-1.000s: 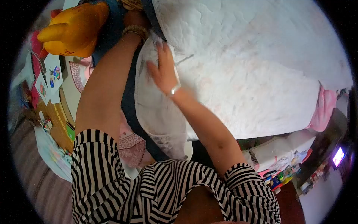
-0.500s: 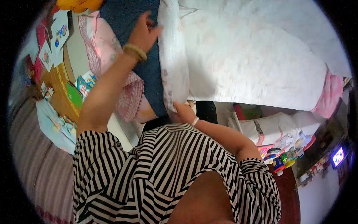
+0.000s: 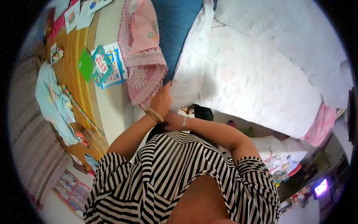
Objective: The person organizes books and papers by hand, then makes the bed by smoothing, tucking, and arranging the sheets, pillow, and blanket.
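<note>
A white quilt with faint prints lies spread out in front of me. Its left side is a folded strip beside a dark blue bed cover. My left hand, with a bangle at the wrist, rests at the near end of that strip, fingers stretched forward against the cloth where blue and white meet. Close beside it, my right hand is closed at the quilt's near corner; its fingertips are hidden. A pink patterned cloth with a lacy border hangs just left of my left hand.
On the left, picture books and a green booklet lie by a yellow-brown mat. A pale blue cloth is farther left. A pink corner sticks out under the quilt's right end. A lit screen glows lower right.
My left hand has come back from the far part of the fold to the near end, beside my right hand. The view has shifted, showing more of the mat and books.
</note>
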Demonstrator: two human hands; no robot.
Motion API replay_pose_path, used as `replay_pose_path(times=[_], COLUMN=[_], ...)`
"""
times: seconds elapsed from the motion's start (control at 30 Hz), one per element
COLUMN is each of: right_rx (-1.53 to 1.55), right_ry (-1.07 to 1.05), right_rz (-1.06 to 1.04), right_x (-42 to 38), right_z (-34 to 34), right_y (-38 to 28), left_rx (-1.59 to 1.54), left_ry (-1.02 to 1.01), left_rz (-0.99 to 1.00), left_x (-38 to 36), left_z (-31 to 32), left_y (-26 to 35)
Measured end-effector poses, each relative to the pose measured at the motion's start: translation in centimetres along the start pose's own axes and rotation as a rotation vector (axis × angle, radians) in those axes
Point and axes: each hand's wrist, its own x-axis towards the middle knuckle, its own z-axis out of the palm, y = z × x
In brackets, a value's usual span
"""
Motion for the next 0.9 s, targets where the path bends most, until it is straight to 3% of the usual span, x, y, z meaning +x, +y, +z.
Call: replay_pose_path(times=[0.03, 0.07, 0.17, 0.23, 0.3, 0.37, 0.47, 0.53, 0.67, 0.7, 0.77, 0.83, 0.9], right_rx=[0.05, 0.097, 0.081, -0.276, -0.394, -0.479, -0.731, -0.52, -0.269, -0.224, -0.189, -0.043, -0.373], right_ry=[-0.108, -0.044, 0.637, 0.898, 0.855, 0.805, 0.777, 0.699, 0.725, 0.775, 0.824, 0.739, 0.772], right_rz=[0.016, 0.269, 0.201, -0.078, -0.102, -0.119, -0.09, 0.067, 0.142, 0.164, 0.186, 0.056, -0.144], right_x=[-0.5, -1.9, -2.4, -0.8, 2.2, 6.4, 11.2, 13.7, 16.8, 17.6, 17.6, 16.7, 14.2], right_z=[-0.7, -5.9, -10.5, -15.1, -18.7, -19.9, -20.5, -22.1, -25.1, -25.9, -27.0, -29.0, -31.5], right_y=[0.3, -3.5, -2.9, -3.7, -6.1, -6.6, -5.8, -5.0, -5.5, -5.5, -6.1, -8.8, -10.1], left_rx=[-0.095, -0.112, 0.043, 0.095, 0.116, 0.075, -0.008, -0.003, -0.01, -0.015, -0.231, -0.266, -0.214], left_ry=[0.073, 0.096, 0.179, 0.547, 0.513, 0.492, 0.567, 0.614, 0.7, 0.704, 0.848, 0.817, 0.78], left_rz=[0.074, 0.056, 0.023, -0.131, -0.209, -0.16, -0.231, -0.23, -0.248, -0.249, -0.503, -0.419, -0.243], left_x=[-1.1, -2.0, -3.6, -4.7, -4.9, -4.5, -4.2, -4.1, -3.8, -4.0, -4.8, -7.0, -9.7], left_z=[0.7, 0.1, -3.3, -4.3, -3.3, -3.2, -2.2, -2.0, 0.3, -0.6, -3.2, -6.8, -11.0], left_y=[-0.9, -1.1, -1.9, -2.3, -4.4, -5.8, -7.9, -10.3, -15.9, -15.2, -13.6, -11.5, -7.8])
